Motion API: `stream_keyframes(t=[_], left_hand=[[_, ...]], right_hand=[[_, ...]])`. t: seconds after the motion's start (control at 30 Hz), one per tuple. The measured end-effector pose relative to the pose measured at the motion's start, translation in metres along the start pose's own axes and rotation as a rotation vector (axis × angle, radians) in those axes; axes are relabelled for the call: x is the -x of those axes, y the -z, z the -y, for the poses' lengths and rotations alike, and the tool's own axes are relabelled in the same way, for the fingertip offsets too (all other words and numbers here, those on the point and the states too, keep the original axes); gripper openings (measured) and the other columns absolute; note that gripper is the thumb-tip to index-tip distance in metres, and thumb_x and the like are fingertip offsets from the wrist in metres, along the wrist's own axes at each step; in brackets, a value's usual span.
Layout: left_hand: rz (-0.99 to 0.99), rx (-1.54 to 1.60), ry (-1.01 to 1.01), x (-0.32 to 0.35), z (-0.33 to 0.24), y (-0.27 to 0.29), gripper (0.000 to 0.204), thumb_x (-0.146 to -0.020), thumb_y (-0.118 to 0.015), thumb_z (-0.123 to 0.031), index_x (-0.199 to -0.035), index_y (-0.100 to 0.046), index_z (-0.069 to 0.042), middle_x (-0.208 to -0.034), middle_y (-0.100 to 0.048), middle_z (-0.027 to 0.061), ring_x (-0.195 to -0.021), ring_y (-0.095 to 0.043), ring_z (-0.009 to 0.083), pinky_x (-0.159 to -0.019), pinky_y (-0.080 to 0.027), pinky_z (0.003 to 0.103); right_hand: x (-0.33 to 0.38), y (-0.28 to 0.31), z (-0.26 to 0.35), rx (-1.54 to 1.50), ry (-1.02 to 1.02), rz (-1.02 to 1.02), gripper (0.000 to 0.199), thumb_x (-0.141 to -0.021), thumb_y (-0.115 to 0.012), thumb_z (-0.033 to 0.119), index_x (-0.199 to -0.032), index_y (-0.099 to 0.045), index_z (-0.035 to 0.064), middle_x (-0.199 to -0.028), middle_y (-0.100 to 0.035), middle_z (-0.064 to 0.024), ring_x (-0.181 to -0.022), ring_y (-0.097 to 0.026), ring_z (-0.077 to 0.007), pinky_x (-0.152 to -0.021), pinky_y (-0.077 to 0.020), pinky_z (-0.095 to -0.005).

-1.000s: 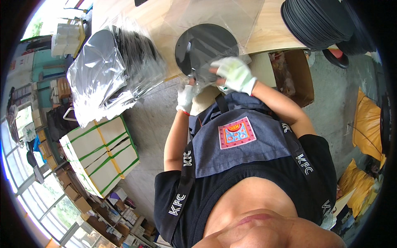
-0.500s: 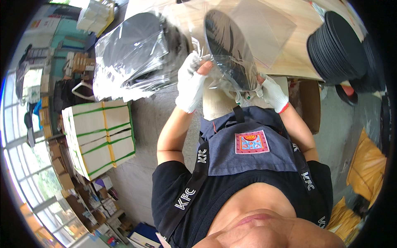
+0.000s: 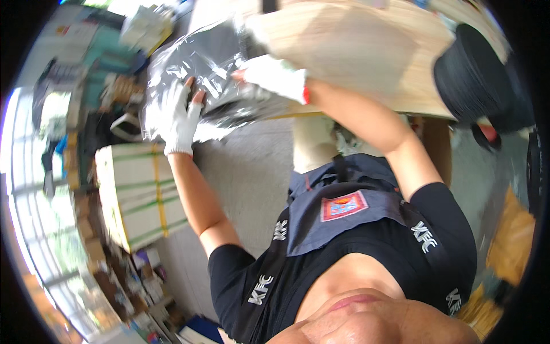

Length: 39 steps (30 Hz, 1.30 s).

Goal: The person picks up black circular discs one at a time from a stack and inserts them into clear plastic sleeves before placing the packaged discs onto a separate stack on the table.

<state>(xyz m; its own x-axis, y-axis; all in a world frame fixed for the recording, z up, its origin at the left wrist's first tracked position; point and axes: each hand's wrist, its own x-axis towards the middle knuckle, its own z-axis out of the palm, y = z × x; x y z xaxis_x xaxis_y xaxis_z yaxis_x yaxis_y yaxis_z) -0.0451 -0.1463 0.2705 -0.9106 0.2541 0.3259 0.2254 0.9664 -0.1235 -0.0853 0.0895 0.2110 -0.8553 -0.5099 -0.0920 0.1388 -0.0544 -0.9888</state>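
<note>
A pile of black round discs in clear plastic bags [image 3: 215, 51] lies at the left end of the wooden table, its film shiny and wrinkled. On the near left of this pile rests my left hand [image 3: 182, 120], in a white glove with bare fingertips, fingers spread on the film. My right hand [image 3: 272, 77], gloved alike with a red cuff, reaches across to the pile's right side. Its fingers stretch out over the bags, somewhat blurred. Neither hand appears to grip anything.
Stacks of bare black discs [image 3: 472, 74] stand at the table's right end. The wooden tabletop [image 3: 355, 51] spreads between them and the pile. A strapped white bale [image 3: 137, 195] is on the floor to the left. Yellow wrapping [image 3: 510, 238] lies at the right.
Both hands have moved left onto the pile. The bagged disc they held at the table's middle is no longer there; it seems to lie on the pile.
</note>
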Motion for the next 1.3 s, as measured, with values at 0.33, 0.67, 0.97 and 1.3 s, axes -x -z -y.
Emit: stream_keyframes(t=[0.33,0.67,0.97,1.3], left_hand=[[-0.151,0.071,-0.085,0.002,0.005,-0.035,0.042,-0.094,-0.049,-0.034,-0.129,-0.056,-0.012,-0.133,-0.051,0.0179,-0.124,-0.046,0.0344,-0.105,-0.031,0.045],[-0.129,0.088,-0.092,-0.002,0.014,-0.04,0.042,-0.095,-0.049,-0.032,-0.13,-0.055,-0.009,-0.135,-0.05,0.0157,-0.124,-0.046,0.0326,-0.105,-0.032,0.043],[-0.001,0.306,0.026,0.004,0.01,-0.019,0.037,-0.097,-0.048,-0.023,-0.127,-0.054,-0.003,-0.124,-0.059,0.0144,-0.111,-0.056,0.0267,-0.096,-0.041,0.036],[-0.419,0.207,-0.112,-0.002,-0.05,0.024,0.038,-0.085,-0.063,-0.012,-0.121,-0.057,0.0,-0.134,-0.051,0.0157,-0.121,-0.049,0.0354,-0.1,-0.038,0.043]], right_hand=[[0.214,0.204,-0.002,1.51,0.336,-0.872,0.024,-0.082,-0.065,0.023,-0.105,-0.063,0.0132,-0.094,-0.066,-0.009,-0.088,-0.063,-0.0271,-0.076,-0.0506,-0.0366],[0.322,0.336,0.037,1.786,-0.534,-0.971,0.049,-0.092,-0.047,0.05,-0.127,-0.055,0.0174,-0.126,-0.058,-0.0079,-0.116,-0.054,-0.0278,-0.1,-0.0417,-0.039],[0.391,0.328,0.011,2.037,0.247,-0.71,0.03,-0.089,-0.058,0.017,-0.119,-0.062,0.0141,-0.111,-0.065,-0.006,-0.099,-0.062,-0.0229,-0.084,-0.0507,-0.0345],[0.457,0.348,-0.038,-0.39,0.032,-1.394,0.051,-0.092,-0.054,0.046,-0.123,-0.051,0.0047,-0.076,-0.054,-0.0007,-0.044,-0.033,-0.0018,-0.036,-0.0205,-0.0141]])
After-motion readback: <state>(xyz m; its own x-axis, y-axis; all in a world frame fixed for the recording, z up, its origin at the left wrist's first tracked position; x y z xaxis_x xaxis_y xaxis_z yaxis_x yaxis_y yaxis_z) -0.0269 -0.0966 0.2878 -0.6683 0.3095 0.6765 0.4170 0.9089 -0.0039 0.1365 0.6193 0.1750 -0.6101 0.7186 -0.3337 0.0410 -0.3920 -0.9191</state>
